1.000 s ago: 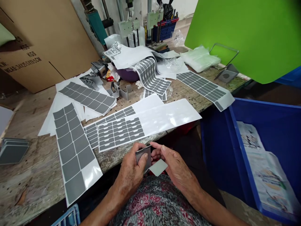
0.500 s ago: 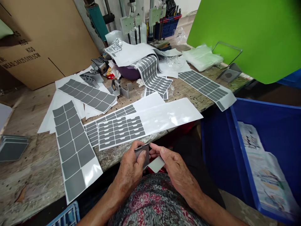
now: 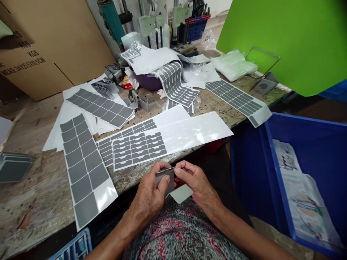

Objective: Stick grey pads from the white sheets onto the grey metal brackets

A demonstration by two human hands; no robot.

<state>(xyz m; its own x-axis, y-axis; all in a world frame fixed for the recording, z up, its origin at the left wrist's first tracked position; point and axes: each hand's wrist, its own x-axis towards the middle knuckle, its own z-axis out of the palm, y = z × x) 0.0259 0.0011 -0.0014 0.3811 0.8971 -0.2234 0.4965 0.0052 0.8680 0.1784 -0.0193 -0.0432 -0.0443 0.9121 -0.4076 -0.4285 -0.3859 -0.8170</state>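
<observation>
My left hand (image 3: 153, 187) grips a bent grey metal bracket (image 3: 168, 183) above my lap, thumb flat on its face and fingers behind. My right hand (image 3: 193, 180) is closed at the bracket's upper right corner, thumb and forefinger pinching its edge. Whether a thin sticker is also between those fingertips I cannot make out. Below them a pale, round-cornered flap (image 3: 181, 193) juts out to the right; it looks like part of the same bracket. Just ahead on the bench lie a sheet of large grey stickers (image 3: 84, 162) and a sheet of small notched stickers (image 3: 139, 150).
Further back are a stack of sticker sheets (image 3: 101, 108), loose metal brackets (image 3: 138, 100) and a purple bowl (image 3: 148, 82) under papers. A blue bin (image 3: 252, 173) stands to the right, a green board (image 3: 284, 43) behind it. Stacked grey plates (image 3: 16, 168) sit at the left.
My right thumb and forefinger have moved up and closed on the bracket's upper edge. The pale flap shows more fully below them. My left hand keeps its hold.
</observation>
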